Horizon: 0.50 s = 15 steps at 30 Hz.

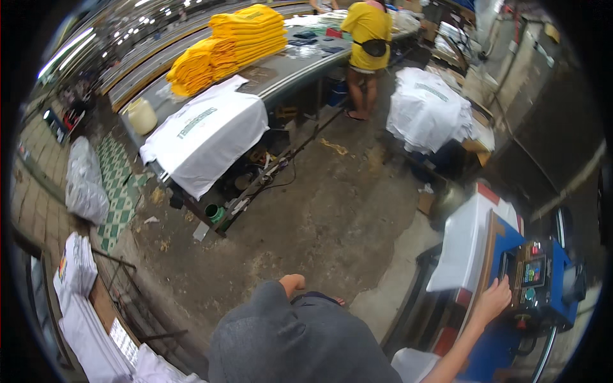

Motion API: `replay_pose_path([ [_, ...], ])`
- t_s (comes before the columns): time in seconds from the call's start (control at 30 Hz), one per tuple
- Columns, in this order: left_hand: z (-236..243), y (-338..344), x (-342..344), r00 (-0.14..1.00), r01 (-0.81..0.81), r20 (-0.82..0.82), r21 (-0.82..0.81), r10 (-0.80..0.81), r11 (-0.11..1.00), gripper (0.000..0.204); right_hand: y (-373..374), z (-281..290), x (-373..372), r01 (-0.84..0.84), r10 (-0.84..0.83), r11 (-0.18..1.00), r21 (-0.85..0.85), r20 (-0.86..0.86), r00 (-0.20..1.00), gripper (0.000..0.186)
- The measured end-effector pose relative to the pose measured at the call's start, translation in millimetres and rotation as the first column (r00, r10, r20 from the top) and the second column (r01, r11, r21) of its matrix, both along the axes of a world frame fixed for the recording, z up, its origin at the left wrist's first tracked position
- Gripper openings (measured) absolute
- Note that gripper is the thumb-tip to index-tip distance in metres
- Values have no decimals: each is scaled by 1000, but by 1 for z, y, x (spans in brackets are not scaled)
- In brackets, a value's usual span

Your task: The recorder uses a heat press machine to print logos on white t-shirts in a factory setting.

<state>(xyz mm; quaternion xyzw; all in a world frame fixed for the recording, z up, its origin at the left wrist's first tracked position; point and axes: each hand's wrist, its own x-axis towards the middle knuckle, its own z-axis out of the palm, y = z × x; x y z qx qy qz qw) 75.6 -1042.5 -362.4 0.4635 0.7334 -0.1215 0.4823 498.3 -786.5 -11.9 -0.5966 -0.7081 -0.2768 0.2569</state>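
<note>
At the right, a blue heat press (511, 239) has a dark control panel with a small screen and buttons. My right hand (495, 300) reaches to it, its fingers closed at the lower end of the black handle (505, 263) beside the panel. A white shirt (456, 239) lies spread over the press bed, partly under the blue upper part. My left hand (292, 283) is by my body, just past the grey sleeve, with its fingers curled. Nothing shows in it, and it touches no work thing.
A white printed shirt (207, 134) drapes over the long table's end (134, 131), near yellow folded shirts (246, 38) and a pale jug (142, 116). A person in yellow (369, 41) stands there. White shirts are piled on a stand (428, 105) and at left (86, 319).
</note>
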Motion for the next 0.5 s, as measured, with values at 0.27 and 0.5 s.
replay_pose_path([
  [0.27, 11, 68, 73, 953, 262, 73, 295, -295, 919, 32, -102, 3, 32, 23, -24, 1000, -17, -49, 999, 29],
  [0.5, -5, 42, 115, 883, 392, 158, 272, -442, 879, 33, -182, 10, 59, 78, -85, 995, -66, -103, 991, 28],
])
